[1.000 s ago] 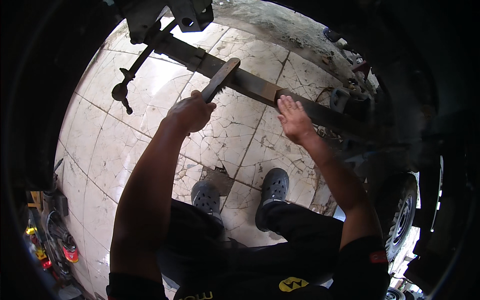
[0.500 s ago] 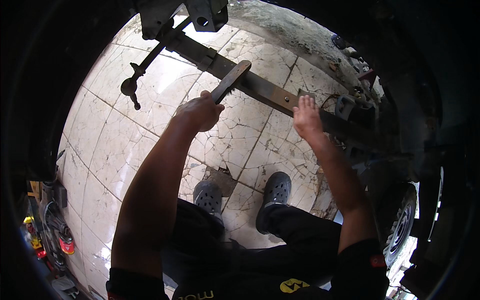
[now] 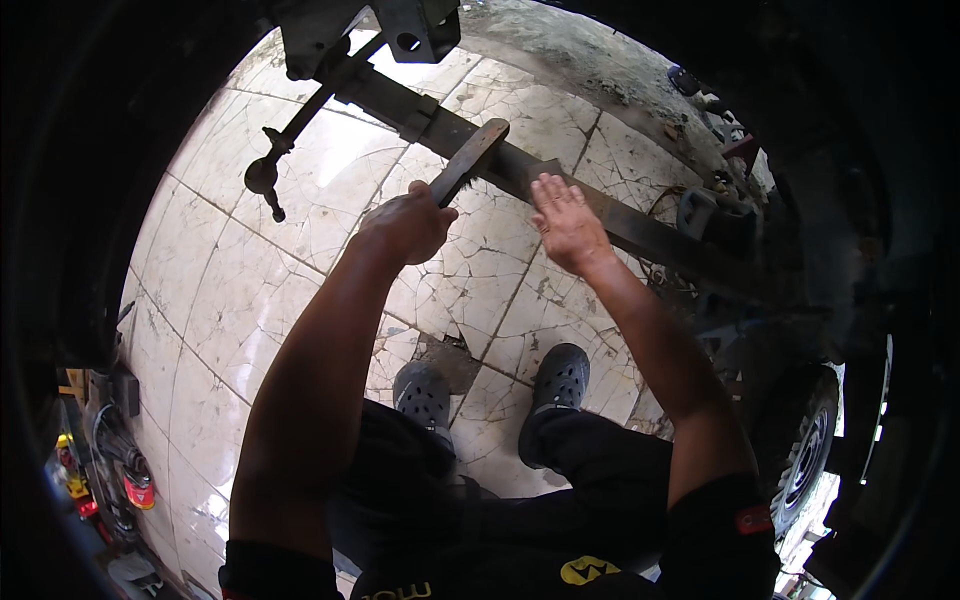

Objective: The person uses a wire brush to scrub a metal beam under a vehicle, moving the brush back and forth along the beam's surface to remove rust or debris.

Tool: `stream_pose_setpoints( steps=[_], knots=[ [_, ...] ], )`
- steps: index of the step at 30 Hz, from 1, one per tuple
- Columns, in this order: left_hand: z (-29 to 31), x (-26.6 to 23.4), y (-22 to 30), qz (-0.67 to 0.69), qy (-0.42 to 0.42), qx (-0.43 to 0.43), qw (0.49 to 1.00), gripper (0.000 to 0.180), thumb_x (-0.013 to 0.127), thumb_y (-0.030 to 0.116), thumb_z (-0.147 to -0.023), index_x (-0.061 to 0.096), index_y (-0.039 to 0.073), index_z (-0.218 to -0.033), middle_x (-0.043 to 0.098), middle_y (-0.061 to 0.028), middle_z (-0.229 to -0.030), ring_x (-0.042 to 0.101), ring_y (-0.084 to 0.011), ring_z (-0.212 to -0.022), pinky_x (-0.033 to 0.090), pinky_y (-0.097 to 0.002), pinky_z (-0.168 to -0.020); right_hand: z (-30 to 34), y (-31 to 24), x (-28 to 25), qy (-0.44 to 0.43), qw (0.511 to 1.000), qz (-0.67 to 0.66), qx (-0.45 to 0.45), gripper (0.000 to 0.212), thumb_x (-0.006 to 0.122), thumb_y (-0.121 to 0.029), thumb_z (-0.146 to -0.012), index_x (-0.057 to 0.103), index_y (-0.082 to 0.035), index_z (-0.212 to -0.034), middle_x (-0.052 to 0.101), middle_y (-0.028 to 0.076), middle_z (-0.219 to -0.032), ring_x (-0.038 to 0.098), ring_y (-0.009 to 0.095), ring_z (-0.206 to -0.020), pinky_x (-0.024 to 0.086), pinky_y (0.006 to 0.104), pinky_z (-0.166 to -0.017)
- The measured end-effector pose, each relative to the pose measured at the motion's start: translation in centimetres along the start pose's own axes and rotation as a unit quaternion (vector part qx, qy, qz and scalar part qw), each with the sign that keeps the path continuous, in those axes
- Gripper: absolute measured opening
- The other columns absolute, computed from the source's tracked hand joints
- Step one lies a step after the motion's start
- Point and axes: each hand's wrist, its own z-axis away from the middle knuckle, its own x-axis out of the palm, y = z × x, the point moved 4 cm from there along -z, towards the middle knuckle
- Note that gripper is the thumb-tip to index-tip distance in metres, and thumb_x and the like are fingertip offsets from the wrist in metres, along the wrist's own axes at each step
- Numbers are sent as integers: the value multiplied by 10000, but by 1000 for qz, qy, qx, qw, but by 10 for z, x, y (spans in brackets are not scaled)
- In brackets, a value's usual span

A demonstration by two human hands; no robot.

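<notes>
My left hand (image 3: 408, 225) is closed round the near end of a wooden-backed wire brush (image 3: 474, 157). Its dark bristles face down, and its far end lies over a long flat steel leaf spring (image 3: 515, 170). That spring runs slantwise from the upper left to the right, with a clamp (image 3: 417, 119) round it. My right hand (image 3: 569, 222) is open, its fingers stretched out flat at the spring's upper face, right of the brush. Whether the palm presses on the metal I cannot tell.
A rod with a ball-shaped joint (image 3: 261, 176) hangs at the left, below a dark bracket (image 3: 410, 40). Cracked pale tiles (image 3: 300, 250) cover the floor under my grey clogs (image 3: 560, 375). A tyre (image 3: 808, 440) stands at the right. Tools and a red can (image 3: 139, 492) lie lower left.
My right hand has slid left along the leaf spring, closer to the brush, and covers the bolt that showed before. My left hand with the brush has hardly shifted.
</notes>
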Motion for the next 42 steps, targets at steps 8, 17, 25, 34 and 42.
stream_pose_setpoints(
  steps=[8,17,25,34,42],
  knots=[
    [-2,1,-6,-8,6,5,1000,511,460,433,-986,472,-38,-1183,665,-192,-960,672,-262,-673,539,-387,-639,-3,-29,3,-18,999,39,-14,574,266,-359,-1036,303,1,-1481,287,182,-1554,254,326,-1448,141,471,-1192],
    [-4,1,-10,-7,10,8,1000,509,458,434,-988,469,-38,-1177,666,-184,-950,669,-264,-672,532,-390,-630,3,-22,4,-5,998,70,2,584,234,-385,-1037,310,-16,-1484,320,158,-1545,288,299,-1438,157,493,-1184],
    [-3,1,-10,-11,11,11,1000,536,458,438,-987,447,-45,-1217,666,-182,-951,677,-279,-730,532,-393,-655,6,-28,7,6,997,72,22,585,293,-383,-1030,337,7,-1463,341,166,-1532,299,308,-1431,158,510,-1177],
    [-3,1,-8,-8,1,6,1000,528,452,436,-990,442,-41,-1219,666,-186,-941,678,-264,-729,540,-394,-634,-5,-28,2,-20,990,98,98,584,279,-395,-1030,357,-1,-1453,366,180,-1514,330,304,-1416,177,535,-1165],
    [3,-2,1,3,-23,2,1000,524,425,423,-1003,416,-34,-1258,634,-212,-1126,616,-323,-1021,479,-433,-869,-11,-6,-9,-11,987,91,135,544,332,-346,-1023,389,1,-1437,392,184,-1497,361,325,-1394,190,550,-1154]
  ],
)
